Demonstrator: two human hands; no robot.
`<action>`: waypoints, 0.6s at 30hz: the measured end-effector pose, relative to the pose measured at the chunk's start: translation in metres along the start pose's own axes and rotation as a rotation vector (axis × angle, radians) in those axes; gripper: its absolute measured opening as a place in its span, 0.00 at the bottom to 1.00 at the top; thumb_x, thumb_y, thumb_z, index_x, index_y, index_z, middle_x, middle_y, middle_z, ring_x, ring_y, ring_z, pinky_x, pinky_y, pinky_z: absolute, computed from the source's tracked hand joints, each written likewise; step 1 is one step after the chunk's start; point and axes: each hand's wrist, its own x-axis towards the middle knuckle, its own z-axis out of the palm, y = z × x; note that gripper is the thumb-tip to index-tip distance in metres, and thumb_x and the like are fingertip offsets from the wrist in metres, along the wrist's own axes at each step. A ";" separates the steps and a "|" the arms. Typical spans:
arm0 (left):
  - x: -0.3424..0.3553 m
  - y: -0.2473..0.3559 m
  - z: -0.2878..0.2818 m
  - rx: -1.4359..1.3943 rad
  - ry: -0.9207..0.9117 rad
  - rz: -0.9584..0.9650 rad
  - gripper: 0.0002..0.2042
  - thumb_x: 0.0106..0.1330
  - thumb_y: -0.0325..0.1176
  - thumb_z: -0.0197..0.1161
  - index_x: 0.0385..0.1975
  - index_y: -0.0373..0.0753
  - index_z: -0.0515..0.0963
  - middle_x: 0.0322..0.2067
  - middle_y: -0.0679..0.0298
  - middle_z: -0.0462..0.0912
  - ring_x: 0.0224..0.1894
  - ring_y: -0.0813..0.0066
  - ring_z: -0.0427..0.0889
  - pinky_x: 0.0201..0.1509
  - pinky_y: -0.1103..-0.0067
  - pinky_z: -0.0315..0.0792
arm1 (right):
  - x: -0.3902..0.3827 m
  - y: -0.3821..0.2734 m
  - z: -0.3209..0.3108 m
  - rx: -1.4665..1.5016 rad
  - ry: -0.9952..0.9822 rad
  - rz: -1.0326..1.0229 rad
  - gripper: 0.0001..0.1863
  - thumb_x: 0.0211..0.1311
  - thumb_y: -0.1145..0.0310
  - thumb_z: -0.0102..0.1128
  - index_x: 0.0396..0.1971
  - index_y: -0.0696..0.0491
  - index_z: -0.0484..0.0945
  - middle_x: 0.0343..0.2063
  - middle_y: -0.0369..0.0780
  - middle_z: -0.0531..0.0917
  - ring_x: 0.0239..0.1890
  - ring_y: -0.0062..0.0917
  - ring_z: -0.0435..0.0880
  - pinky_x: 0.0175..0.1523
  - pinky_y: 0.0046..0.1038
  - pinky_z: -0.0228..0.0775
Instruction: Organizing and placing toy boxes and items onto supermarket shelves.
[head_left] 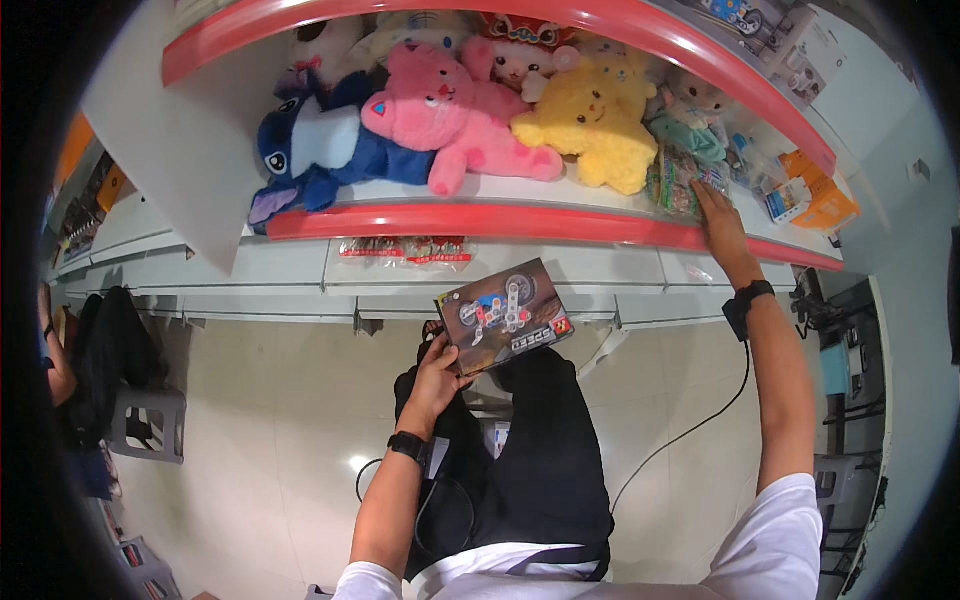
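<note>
A dark, rectangular cardboard box [507,317] is slanting at frame centre, the left hand [434,380] pinching its lower-left edge, likely leaving its printed face uncovered; upper right, the right hand [721,222] is touching a clear, multicoloured plastic packet [674,190], its grip unclear.

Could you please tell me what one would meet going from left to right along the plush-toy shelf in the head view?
Blue plush toy → pink plush toy → yellow plush toy → multicoloured packet → right hand, at the packet's right edge → orange package.
</note>
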 end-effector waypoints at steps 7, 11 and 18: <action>-0.004 0.003 -0.001 -0.026 0.010 0.008 0.23 0.67 0.31 0.52 0.61 0.47 0.58 0.50 0.66 0.73 0.53 0.60 0.74 0.51 0.54 0.70 | -0.025 -0.006 -0.020 0.063 0.157 0.093 0.29 0.46 0.86 0.48 0.52 0.52 0.71 0.48 0.44 0.77 0.51 0.39 0.75 0.55 0.35 0.69; -0.004 0.004 -0.001 0.009 -0.015 -0.019 0.23 0.67 0.32 0.51 0.62 0.46 0.57 0.50 0.66 0.73 0.54 0.60 0.74 0.54 0.54 0.68 | -0.044 -0.035 -0.057 0.131 0.242 0.004 0.26 0.45 0.88 0.48 0.48 0.53 0.74 0.47 0.44 0.77 0.51 0.39 0.75 0.54 0.34 0.69; -0.008 0.004 0.009 0.057 0.000 -0.035 0.25 0.68 0.31 0.50 0.64 0.46 0.53 0.56 0.62 0.69 0.57 0.59 0.71 0.58 0.51 0.63 | -0.084 -0.102 -0.097 0.189 0.266 -0.186 0.21 0.45 0.86 0.52 0.43 0.56 0.76 0.44 0.44 0.79 0.48 0.40 0.77 0.53 0.34 0.71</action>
